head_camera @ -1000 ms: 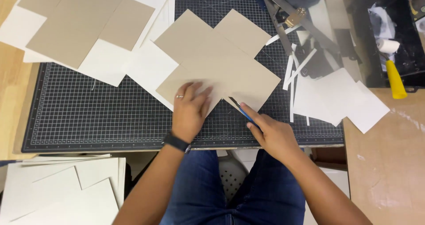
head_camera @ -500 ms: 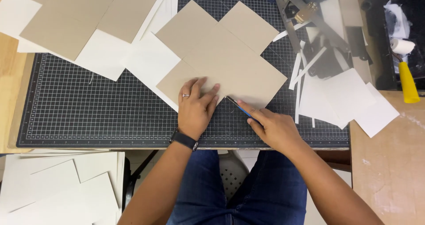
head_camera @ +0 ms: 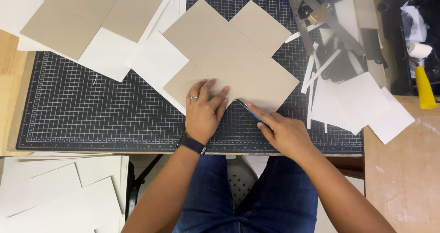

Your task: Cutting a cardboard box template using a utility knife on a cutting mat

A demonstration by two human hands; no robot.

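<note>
- Table (head_camera: pixel 405 169) of pale wood carries everything, with a person seated at it, knees in blue jeans below the edge.
- Cutting mat (head_camera: pixel 101 109), dark with a white grid, covers most of the table in front of the person.
- Tan card (head_camera: pixel 233 63), cut in a stepped cross-like shape, lies flat on the mat a little right of centre, its lower corner pointing toward the person.
- White sheets (head_camera: pixel 110 54) lie under and left of it, with a second tan card (head_camera: pixel 87 13) on top of them at the far left; more white sheets (head_camera: pixel 362 104) and thin offcut strips (head_camera: pixel 310 77) sit to the right.
- Left hand (head_camera: pixel 204 109) is spread flat, palm down and fingers open, pressing on the lower left part of the tan card; it grips nothing, only pins the card.
- Right hand (head_camera: pixel 282 132) is closed around a slim blue knife (head_camera: pixel 250 111), forefinger stretched along it, the tip touching the card's lower edge just beside the left fingertips.
- Step in hand, as I judge it: cutting along the card's lower right edge, the blade near the start of its line.
- Next move likely calls for steady downward pressure from the left hand, fingers kept off the blade's path, and an even pull of the knife along the edge.
</note>
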